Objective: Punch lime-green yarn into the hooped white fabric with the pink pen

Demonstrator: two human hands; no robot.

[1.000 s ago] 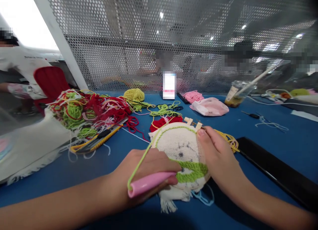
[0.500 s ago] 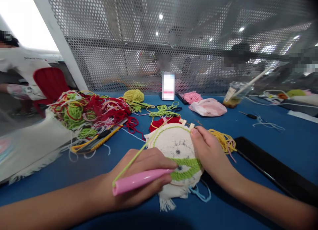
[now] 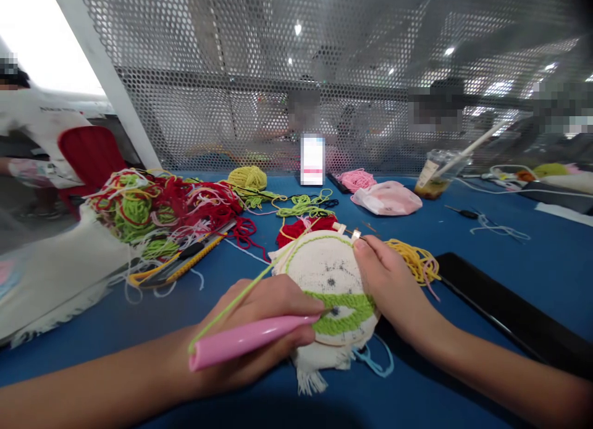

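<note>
My left hand point(image 3: 264, 324) is closed around a pink punch needle point(image 3: 245, 341), its thin tip close to the green stitching at the left of the hoop. Green yarn point(image 3: 231, 302) runs from the tool's back end up over the hand toward the yarn behind. My right hand point(image 3: 393, 280) grips the right rim of the round embroidery hoop point(image 3: 324, 256), thumb on top. The cream cloth in the hoop bears a green band point(image 3: 356, 300), a thin green outline and dark drawn marks. A frayed edge and a light blue strand hang below it.
A tangle of yarn point(image 3: 176, 200) and a yellow cutter point(image 3: 199, 256) lie left. Behind the hoop stands a lit phone point(image 3: 312, 160). A drink cup point(image 3: 433, 175), yellow yarn point(image 3: 412, 259) and a long black object point(image 3: 500, 305) are right. A person point(image 3: 50, 126) sits far left.
My left hand and the pink punch needle have moved slightly left, away from the dark spot in the green band. My right hand keeps its grip on the hoop.
</note>
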